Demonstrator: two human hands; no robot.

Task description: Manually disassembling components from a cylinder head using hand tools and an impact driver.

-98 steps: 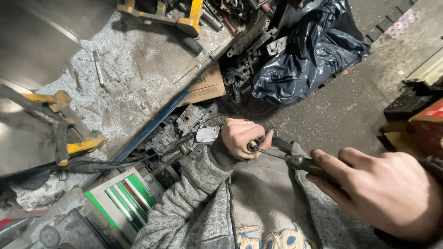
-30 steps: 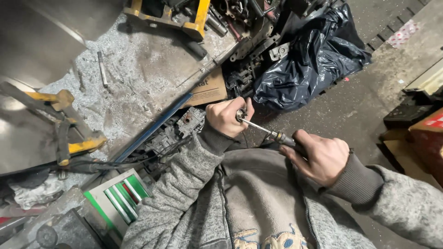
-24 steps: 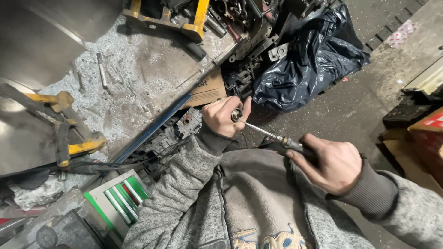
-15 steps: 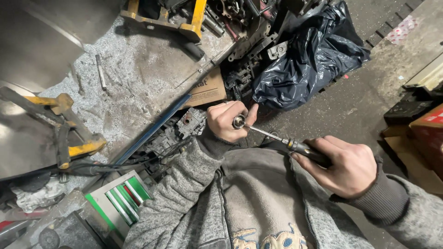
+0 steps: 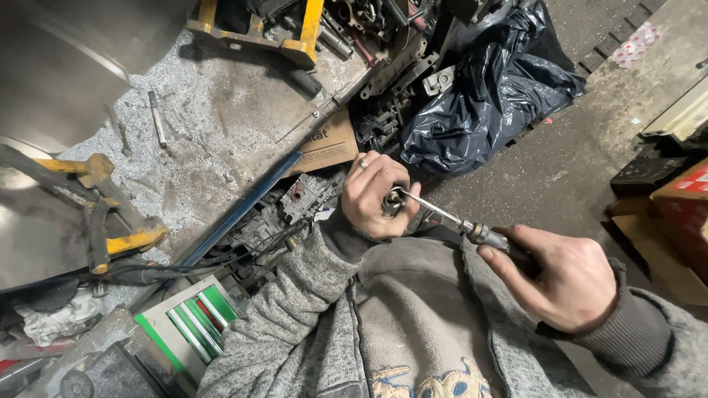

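My left hand [image 5: 372,195] is wrapped around the head of a ratchet wrench [image 5: 442,215], just above my grey sweatshirt. A ring shows on one finger. My right hand [image 5: 564,276] grips the wrench's dark handle at the right, so the chrome shaft runs slanting between both hands. Right beside my left hand, to its left, sits a greasy metal engine part [image 5: 299,199] with ports and wires. What the wrench head sits on is hidden under my left fingers.
A black plastic bag [image 5: 487,88] lies ahead beside dark metal parts [image 5: 391,88]. A cardboard piece [image 5: 328,144] and a blue bar [image 5: 243,210] lie on the shaving-strewn floor. Yellow stands [image 5: 118,236] are at left, a green-and-white box [image 5: 188,324] below, boxes [image 5: 682,214] at right.
My right hand has swung the wrench handle down and to the right, then held, while my left hand stayed on the wrench head near the engine part.
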